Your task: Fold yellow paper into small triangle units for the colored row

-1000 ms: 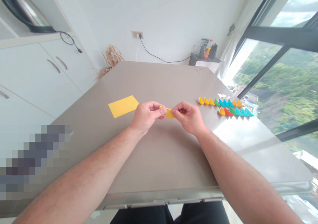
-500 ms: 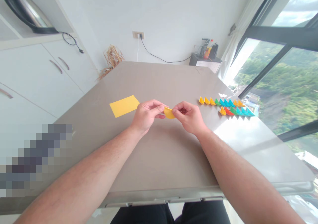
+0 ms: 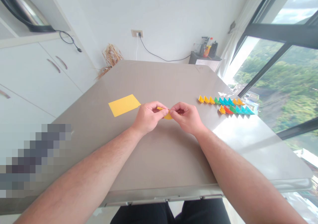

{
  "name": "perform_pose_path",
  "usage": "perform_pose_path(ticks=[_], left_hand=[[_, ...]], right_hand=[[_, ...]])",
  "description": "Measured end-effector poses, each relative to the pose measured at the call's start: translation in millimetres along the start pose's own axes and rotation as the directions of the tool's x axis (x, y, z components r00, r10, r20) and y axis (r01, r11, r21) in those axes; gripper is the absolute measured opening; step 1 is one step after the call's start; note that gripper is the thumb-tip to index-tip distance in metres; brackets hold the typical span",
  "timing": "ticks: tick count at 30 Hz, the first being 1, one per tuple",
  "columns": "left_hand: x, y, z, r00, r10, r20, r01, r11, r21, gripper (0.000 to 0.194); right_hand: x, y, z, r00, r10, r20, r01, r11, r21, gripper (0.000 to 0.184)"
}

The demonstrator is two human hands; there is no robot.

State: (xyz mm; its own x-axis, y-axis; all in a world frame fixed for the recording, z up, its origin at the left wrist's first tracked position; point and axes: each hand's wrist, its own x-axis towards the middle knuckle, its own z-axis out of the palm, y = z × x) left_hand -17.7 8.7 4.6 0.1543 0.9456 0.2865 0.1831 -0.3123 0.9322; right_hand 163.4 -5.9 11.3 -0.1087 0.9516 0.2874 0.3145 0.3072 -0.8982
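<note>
A small folded piece of yellow paper [image 3: 168,116] is pinched between my two hands above the table. My left hand [image 3: 150,117] grips its left side with thumb and fingers, and a yellow edge shows above the thumb. On the other side my right hand [image 3: 186,117] pinches it, the thumb tips nearly meeting. Fingers cover most of the folds. Left of my left hand lies a flat yellow sheet [image 3: 123,105]. Two rows of folded paper boats, the back row [image 3: 220,100] and the front row [image 3: 236,110], in yellow, orange, red, green and blue, stand to the right.
The grey-brown table [image 3: 159,81] reaches toward the white wall. An electric kettle [image 3: 29,12] sits on the shelf at upper left. Bottles stand on a small cabinet [image 3: 205,60] behind the table. Dried stalks [image 3: 111,56] are by its far left corner, and a window [image 3: 280,75] is at right.
My left thumb has slid rightward along the yellow paper, close to my right thumb, covering more of it. The flat sheet and the rows of boats have stayed put.
</note>
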Motion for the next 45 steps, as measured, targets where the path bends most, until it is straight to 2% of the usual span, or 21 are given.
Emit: perform_pose_path(ticks=[4,12,19,23,28,38,45], left_hand=[[0,-1,0.6,1.0,-0.009,-0.009,0.009,1.0,-0.026,0.019],[-1,1,-2.4,0.999,-0.015,0.034,0.014,0.999,0.032,0.021],[1,-2,-0.8,0.999,0.039,-0.034,-0.042,0.994,-0.102,0.02],[1,2,-1.7,0.997,0.032,-0.074,-0.044,0.987,-0.158,0.021],[1,7,-1.3,0.998,-0.006,-0.068,-0.009,0.977,-0.214,0.024],[3,9,-5.9,0.997,-0.027,-0.076,0.01,0.977,-0.215,0.026],[5,9,-8.3,0.996,-0.062,-0.069,0.044,0.97,-0.24,0.025]], right_hand=[[0,0,1,1.0,0.004,-0.012,-0.004,1.0,-0.012,0.013],[1,2,0,1.0,-0.009,-0.004,0.009,1.0,-0.006,0.013],[1,2,0,0.999,-0.021,-0.027,0.023,0.998,0.053,0.02],[1,2,-2,0.998,-0.018,-0.068,0.018,1.0,0.0,0.021],[2,1,-3,0.996,-0.002,-0.087,0.006,0.999,0.05,0.023],[6,4,-7,0.997,0.066,-0.044,-0.062,0.993,0.102,0.023],[8,5,-13,0.998,0.065,-0.006,-0.064,0.991,0.12,0.031]])
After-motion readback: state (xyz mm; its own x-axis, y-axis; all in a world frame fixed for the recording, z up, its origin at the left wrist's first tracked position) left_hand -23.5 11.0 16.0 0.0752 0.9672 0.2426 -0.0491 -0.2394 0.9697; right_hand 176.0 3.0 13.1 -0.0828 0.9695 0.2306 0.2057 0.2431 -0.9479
